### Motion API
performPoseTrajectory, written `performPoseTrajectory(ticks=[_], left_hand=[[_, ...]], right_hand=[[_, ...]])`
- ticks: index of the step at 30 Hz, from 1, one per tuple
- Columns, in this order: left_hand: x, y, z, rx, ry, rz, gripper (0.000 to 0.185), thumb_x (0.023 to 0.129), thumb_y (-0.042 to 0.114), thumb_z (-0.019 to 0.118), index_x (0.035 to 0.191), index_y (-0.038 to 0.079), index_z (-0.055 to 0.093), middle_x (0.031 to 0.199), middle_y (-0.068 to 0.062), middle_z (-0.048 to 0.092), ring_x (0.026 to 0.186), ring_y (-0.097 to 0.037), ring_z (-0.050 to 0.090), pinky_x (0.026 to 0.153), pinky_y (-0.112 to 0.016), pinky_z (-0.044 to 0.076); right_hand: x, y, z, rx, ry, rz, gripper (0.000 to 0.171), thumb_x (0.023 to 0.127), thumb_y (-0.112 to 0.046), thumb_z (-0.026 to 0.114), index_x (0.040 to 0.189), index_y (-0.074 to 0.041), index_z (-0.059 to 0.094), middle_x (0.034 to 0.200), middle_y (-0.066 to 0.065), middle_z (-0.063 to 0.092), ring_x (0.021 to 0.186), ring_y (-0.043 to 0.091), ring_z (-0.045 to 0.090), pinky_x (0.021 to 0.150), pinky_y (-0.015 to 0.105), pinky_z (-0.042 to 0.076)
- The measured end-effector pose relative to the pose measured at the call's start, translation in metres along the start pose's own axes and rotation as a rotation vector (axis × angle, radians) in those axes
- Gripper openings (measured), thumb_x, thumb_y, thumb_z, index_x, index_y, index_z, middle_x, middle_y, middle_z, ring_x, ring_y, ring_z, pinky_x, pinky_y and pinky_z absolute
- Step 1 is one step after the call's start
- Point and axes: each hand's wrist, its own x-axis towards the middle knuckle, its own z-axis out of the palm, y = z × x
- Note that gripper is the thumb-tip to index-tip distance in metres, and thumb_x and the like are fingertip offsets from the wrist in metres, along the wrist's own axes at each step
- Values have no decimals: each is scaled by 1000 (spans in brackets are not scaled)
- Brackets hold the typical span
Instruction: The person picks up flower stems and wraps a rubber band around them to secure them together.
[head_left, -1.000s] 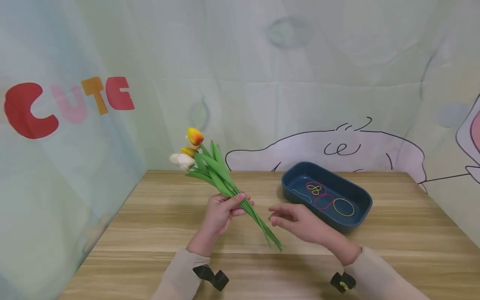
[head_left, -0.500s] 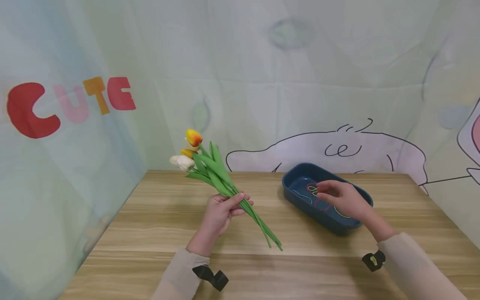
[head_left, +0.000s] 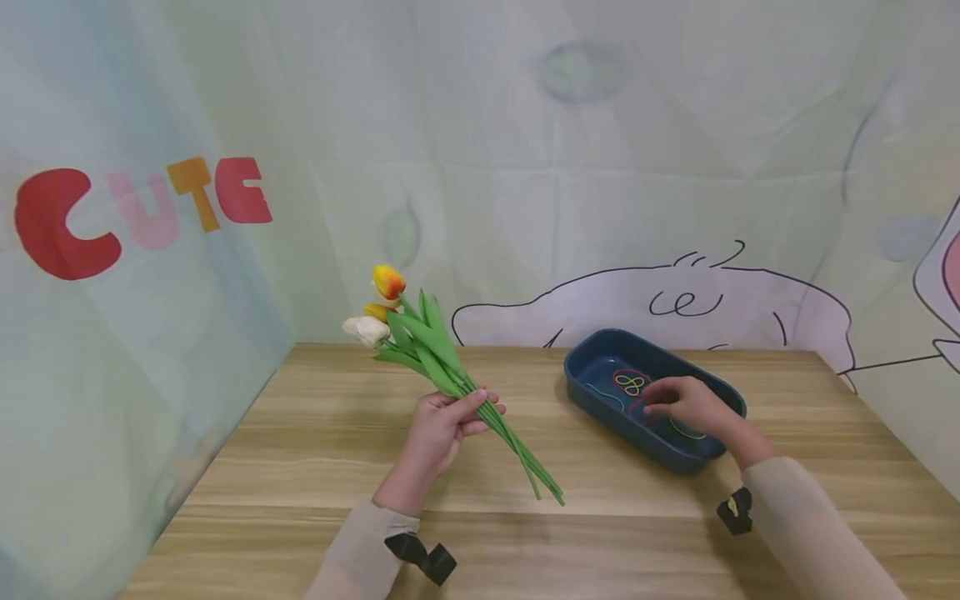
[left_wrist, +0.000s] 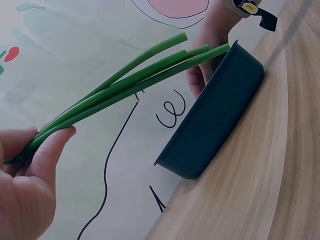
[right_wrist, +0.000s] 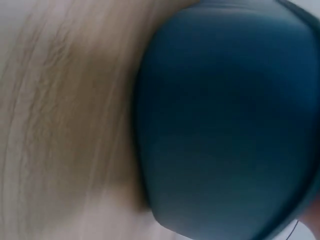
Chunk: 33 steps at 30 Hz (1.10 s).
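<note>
My left hand (head_left: 447, 425) grips a bunch of tulips (head_left: 442, 350) by its green stems, thumb on top. Orange-yellow and white blooms point up and left, and the cut stem ends slope down to the right. In the left wrist view the stems (left_wrist: 110, 92) run out from between thumb and fingers. My right hand (head_left: 693, 408) reaches over the near side of a dark blue tray (head_left: 630, 429), fingers dipping inside, thumb and forefinger apart. Its fingertips are right at a red rubber band (head_left: 637, 408). The tray's outer wall (right_wrist: 225, 125) fills much of the right wrist view.
Inside the tray lie a twisted yellow rubber band (head_left: 632, 384), a blue-green one (head_left: 603, 394) and another yellow one (head_left: 686, 431) partly behind the right hand. The wooden table (head_left: 315, 467) ends at a printed cloth backdrop (head_left: 480, 167).
The right hand has moved from beside the stems to the right over the tray, then lower into it. The left hand keeps its hold on the tulips, nearly still.
</note>
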Motion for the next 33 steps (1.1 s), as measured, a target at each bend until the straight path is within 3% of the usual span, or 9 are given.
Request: performPoseTrajectory(ticks=[8, 18, 26, 33], left_hand=[[2, -3, -3, -17, 29, -9, 22, 95, -7, 51, 83, 6, 65, 78, -3, 73, 77, -16, 73, 70, -24, 61], [2, -5, -5, -27, 23, -24, 19, 95, -5, 52, 85, 5, 63, 79, -3, 73, 79, -17, 73, 74, -27, 61], [3, -6, -5, -25, 25, -34, 19, 95, -5, 51, 85, 6, 63, 79, -3, 72, 78, -16, 73, 73, -25, 61], [4, -8, -5, -24, 10, -3, 21, 95, -4, 53, 84, 8, 65, 79, -2, 73, 78, -15, 73, 71, -24, 61]], right_hand=[[7, 14, 9, 8, -133, 24, 26, 84, -9, 72, 104, 7, 67, 100, 16, 69, 97, 30, 63, 89, 49, 53], [11, 18, 13, -55, -150, 38, 16, 82, -3, 71, 96, 5, 71, 93, 12, 71, 89, 20, 62, 86, 45, 55], [13, 14, 15, -98, -157, 27, 3, 83, 0, 66, 84, 2, 69, 79, 4, 65, 75, 14, 54, 69, 30, 51], [15, 14, 15, -114, -167, 27, 7, 86, -1, 62, 81, -1, 67, 76, 0, 60, 73, 14, 51, 65, 26, 45]])
